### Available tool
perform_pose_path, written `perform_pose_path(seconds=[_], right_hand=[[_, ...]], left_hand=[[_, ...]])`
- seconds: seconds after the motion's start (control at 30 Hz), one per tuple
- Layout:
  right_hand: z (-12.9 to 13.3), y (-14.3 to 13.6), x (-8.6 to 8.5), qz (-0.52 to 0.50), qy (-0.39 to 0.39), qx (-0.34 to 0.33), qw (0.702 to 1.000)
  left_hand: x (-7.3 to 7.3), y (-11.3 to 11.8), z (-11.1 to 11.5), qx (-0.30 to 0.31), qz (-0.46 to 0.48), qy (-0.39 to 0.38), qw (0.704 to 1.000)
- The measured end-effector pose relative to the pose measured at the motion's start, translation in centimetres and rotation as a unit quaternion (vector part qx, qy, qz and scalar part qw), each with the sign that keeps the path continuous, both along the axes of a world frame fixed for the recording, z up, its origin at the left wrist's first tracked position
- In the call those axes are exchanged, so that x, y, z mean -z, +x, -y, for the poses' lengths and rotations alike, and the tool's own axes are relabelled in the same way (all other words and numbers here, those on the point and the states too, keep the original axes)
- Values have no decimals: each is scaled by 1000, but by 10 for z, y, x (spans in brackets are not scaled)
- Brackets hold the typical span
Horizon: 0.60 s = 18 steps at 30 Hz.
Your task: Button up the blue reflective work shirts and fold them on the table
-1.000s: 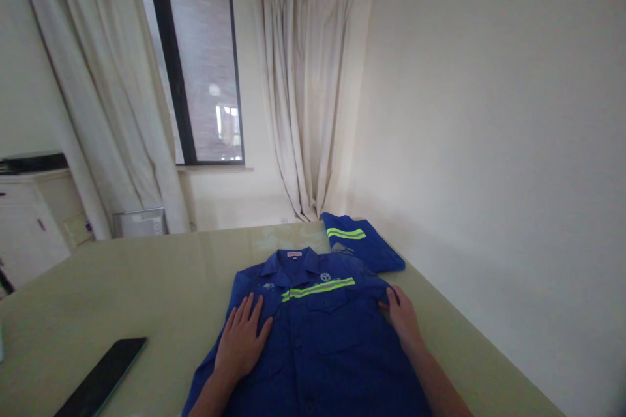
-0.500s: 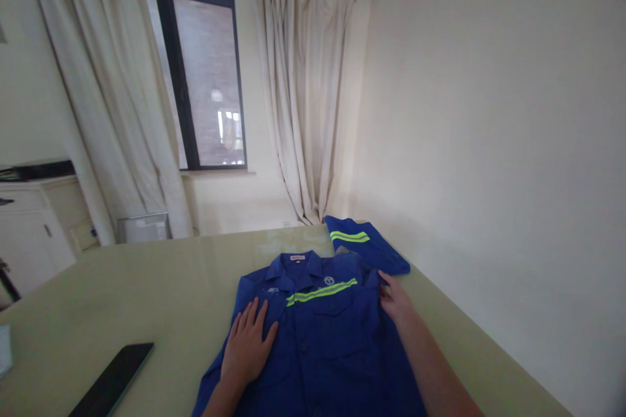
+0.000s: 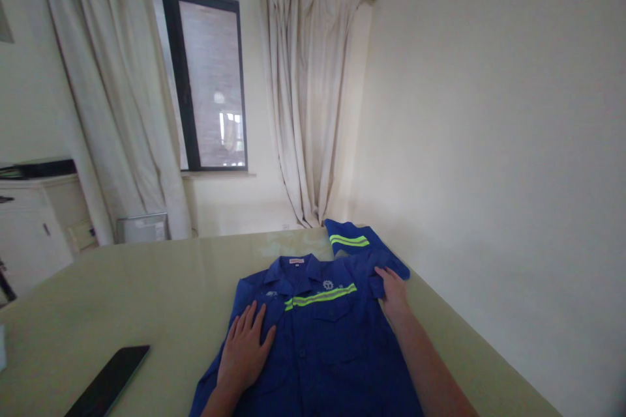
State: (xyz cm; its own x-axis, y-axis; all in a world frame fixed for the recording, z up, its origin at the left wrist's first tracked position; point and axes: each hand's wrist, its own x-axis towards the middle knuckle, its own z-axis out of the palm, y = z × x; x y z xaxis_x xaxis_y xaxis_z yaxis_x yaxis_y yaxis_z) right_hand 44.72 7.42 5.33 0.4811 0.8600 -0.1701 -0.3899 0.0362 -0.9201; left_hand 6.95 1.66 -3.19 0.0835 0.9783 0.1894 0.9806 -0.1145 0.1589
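My right hand (image 3: 394, 290) pinches the sleeve (image 3: 375, 287) of the shirt (image 3: 337, 352), right of its collar (image 3: 313, 269); my left hand (image 3: 245, 345) lies spread, below-left.

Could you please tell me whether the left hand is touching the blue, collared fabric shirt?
Touching: the head view shows the left hand lying flat, palm down, on the front of the blue, collared fabric shirt.

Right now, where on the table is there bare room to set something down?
The widest bare part of the table lies between the phone and the shirt, reaching the far edge. A narrower strip borders the right forearm and wall. It is crowded at the shirt: left hand flat on it, right hand holding its edge, folded garment behind.
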Motion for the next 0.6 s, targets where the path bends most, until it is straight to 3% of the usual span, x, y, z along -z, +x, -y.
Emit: perform_pose_path(seconds=[0.07,0.13,0.2,0.23,0.33,0.4,0.43,0.53,0.6], right_hand=[[-4,-11,-12,63,37,2,997],[-4,-25,-22,154,69,-91,981],[-4,-37,-26,245,87,-196,945],[-3,-43,-25,283,93,-212,931],[2,-58,-14,404,118,-98,902],[9,-67,2,517,135,-41,844],[13,-72,12,574,141,-45,806],[24,-81,41,695,113,-154,693],[26,-84,55,717,52,-222,659]], left_hand=[[1,0,-1,-2,-8,-5,1000],[0,-1,-1,-6,-16,-9,1000],[-1,-1,0,-5,-20,-12,1000],[-2,-1,0,-4,-21,-12,1000],[-3,-1,1,-5,-25,-11,1000],[-2,-1,1,-7,-26,-9,1000],[-1,-1,1,-6,-26,-8,1000],[2,-3,0,-4,-11,-5,1000],[2,-3,-4,-1,12,-10,1000]])
